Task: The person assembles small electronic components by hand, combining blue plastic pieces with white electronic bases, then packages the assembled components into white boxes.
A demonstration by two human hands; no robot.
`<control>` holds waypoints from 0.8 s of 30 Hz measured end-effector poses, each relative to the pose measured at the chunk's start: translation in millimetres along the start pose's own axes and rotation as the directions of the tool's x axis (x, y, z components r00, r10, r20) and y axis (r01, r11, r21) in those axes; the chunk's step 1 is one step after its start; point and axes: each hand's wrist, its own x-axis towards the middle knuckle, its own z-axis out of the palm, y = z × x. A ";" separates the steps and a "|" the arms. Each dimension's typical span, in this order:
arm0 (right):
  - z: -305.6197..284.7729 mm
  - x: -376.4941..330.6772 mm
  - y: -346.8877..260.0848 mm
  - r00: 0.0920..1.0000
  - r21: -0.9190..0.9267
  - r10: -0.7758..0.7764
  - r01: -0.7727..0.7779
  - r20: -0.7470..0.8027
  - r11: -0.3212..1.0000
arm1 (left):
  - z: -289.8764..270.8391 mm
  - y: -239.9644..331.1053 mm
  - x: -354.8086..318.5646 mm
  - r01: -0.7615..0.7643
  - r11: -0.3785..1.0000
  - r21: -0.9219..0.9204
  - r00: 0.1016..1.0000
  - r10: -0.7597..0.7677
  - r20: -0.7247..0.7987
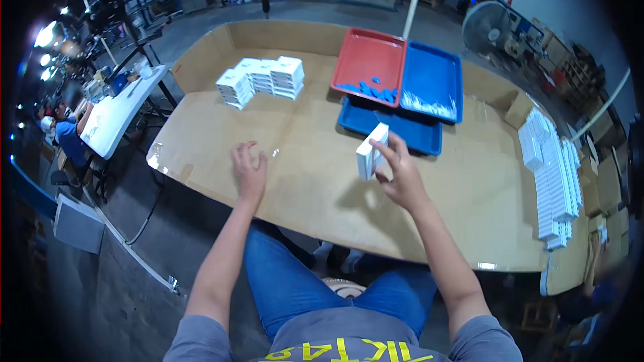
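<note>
My right hand (401, 173) grips a small flat white box (373, 151) between thumb and fingers, holding it on edge over the cardboard-covered table (315, 194). To the left, my left hand (249, 169) hovers at or rests on the table with its fingers apart and nothing in them; whether it touches the surface I cannot tell. Beyond it stand several stacks of similar white boxes (263, 79). Just past the held box lies a blue tray (392, 129), partly under a red tray (367, 57) with small blue pieces in it. Another blue tray (433, 74) beside it holds thin white pieces.
Many white boxes (555, 181) are stacked in rows along the table's right edge. A raised cardboard border (292, 35) runs round the far side. Further off are a standing fan (486, 27), a white table (127, 112) and a seated person (70, 137) at left.
</note>
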 end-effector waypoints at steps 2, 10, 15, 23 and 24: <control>7.2 -53.0 -8.2 0.996 0.045 0.084 -0.086 0.038 0.995 | -1.9 56.3 -30.3 0.590 0.616 -0.522 0.761 -0.209 0.614; 10.0 -158.4 -56.3 0.956 0.122 0.236 -0.259 0.172 0.958 | -78.8 219.5 -107.3 0.984 0.181 0.010 -0.063 0.286 0.956; -15.0 -165.3 -55.0 0.881 0.099 0.411 -0.443 0.236 0.891 | -84.4 216.8 -137.8 0.978 -0.170 0.117 -0.062 0.302 0.951; 26.1 -175.2 -76.0 0.958 0.315 0.260 -0.284 0.117 0.905 | -104.5 239.1 -164.5 0.941 -0.310 0.133 -0.060 0.235 0.970; 30.4 -177.2 -74.4 0.958 0.317 0.261 -0.286 0.119 0.904 | -105.5 241.6 -165.3 0.933 -0.344 0.103 -0.028 0.216 0.976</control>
